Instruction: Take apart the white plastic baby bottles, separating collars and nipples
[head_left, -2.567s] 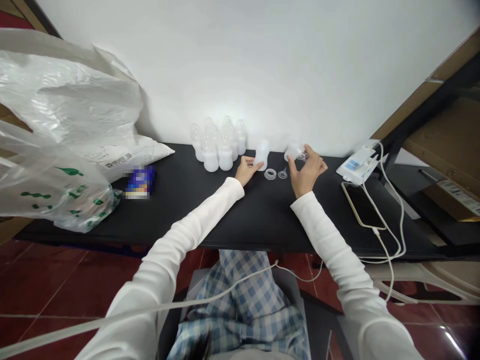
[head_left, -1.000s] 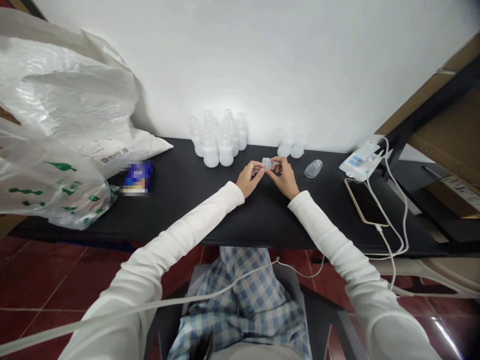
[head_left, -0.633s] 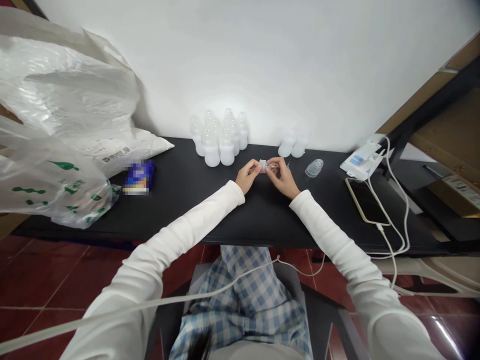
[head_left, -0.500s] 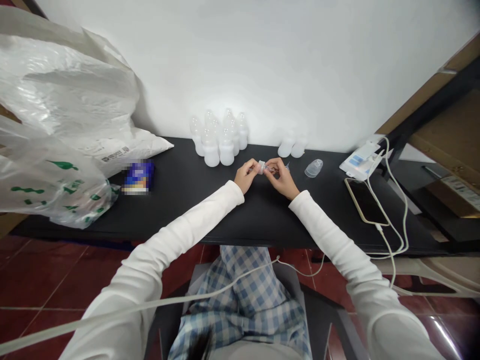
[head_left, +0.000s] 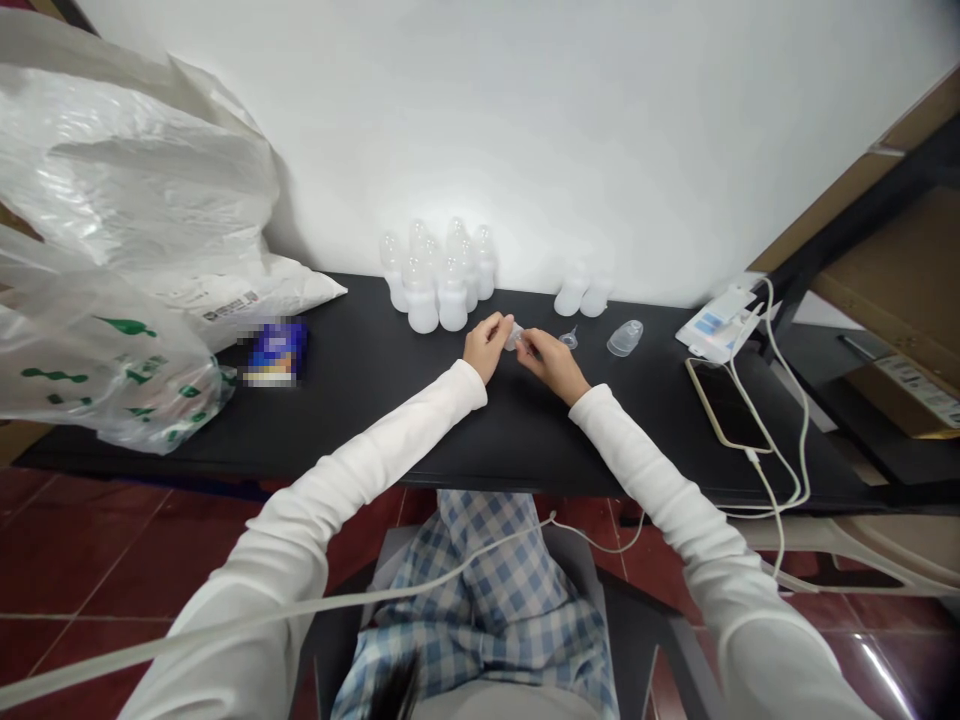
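Observation:
My left hand is closed around a small whitish translucent piece that looks like a baby bottle collar ring. Curled in from the other side, my right hand has its fingers pinched at the same piece; they hide part of it. Just beyond the right fingers, a clear bottle teat rests on the black table. Farther right lies a clear dome cap. Behind these, near the wall, are two white bottle bodies.
Several white baby bottles with clear caps stand together at the back. Large plastic bags and a blue pack occupy the left. On the right are a phone, white cables and a white-and-blue packet.
The small piece and both hands have shifted slightly left and nearer. My right fingers have curled in more, and the teat beyond them now shows more fully.

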